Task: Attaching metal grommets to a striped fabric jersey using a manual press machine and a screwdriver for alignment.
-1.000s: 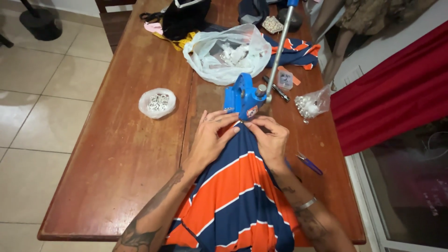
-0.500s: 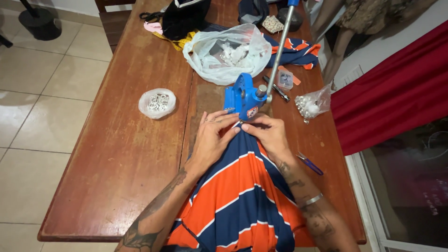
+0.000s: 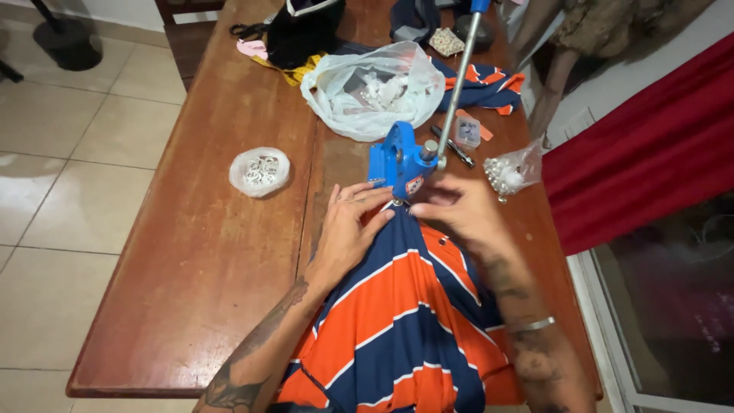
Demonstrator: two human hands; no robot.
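Since the earlier frame, the right hand [image 3: 459, 210] had slid a little further up toward the blue hand press [image 3: 401, 162], while the left hand [image 3: 349, 229] stayed flat on the cloth. Both hands pinched the top edge of the orange-and-navy striped garment [image 3: 397, 321], holding it under the press's die at the middle of the wooden table [image 3: 206, 260]. The press's long metal lever [image 3: 459, 76] stood raised. A small bag of white rings [image 3: 260, 171] lay well to the left.
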